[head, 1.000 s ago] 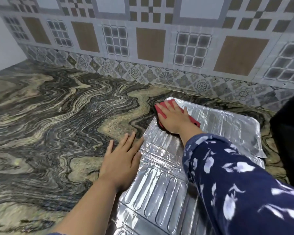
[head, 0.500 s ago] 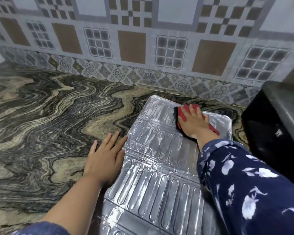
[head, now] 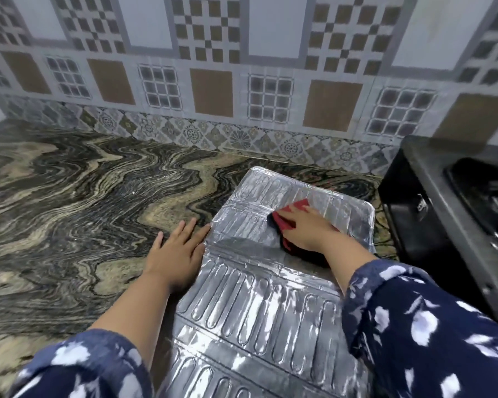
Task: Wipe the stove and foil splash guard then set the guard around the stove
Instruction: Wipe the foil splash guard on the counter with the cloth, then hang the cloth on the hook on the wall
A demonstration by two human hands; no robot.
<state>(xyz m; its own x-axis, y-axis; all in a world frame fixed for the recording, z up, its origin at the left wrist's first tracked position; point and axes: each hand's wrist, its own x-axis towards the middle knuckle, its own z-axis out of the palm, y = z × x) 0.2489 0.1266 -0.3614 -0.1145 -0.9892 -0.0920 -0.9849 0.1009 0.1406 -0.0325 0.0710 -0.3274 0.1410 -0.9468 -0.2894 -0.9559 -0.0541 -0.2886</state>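
The silver foil splash guard (head: 256,305) lies flat and unfolded on the marbled counter, its ribbed panels running from the bottom edge toward the wall. My right hand (head: 308,228) presses a red cloth (head: 288,219) flat onto the guard's far panel. Spread flat, my left hand (head: 176,251) rests palm down on the counter with its thumb side on the guard's left edge. The black stove (head: 454,208) stands at the right, just beside the guard, with part of a burner showing.
The dark swirled stone counter (head: 78,202) stretches left and back to a patterned tile wall (head: 213,90). A narrow strip of counter separates the guard's right edge from the stove's side.
My right hand has dragged the red cloth from the guard's far left corner rightward and then back toward me. The view has shifted right, bringing the stove in. My left hand stays put.
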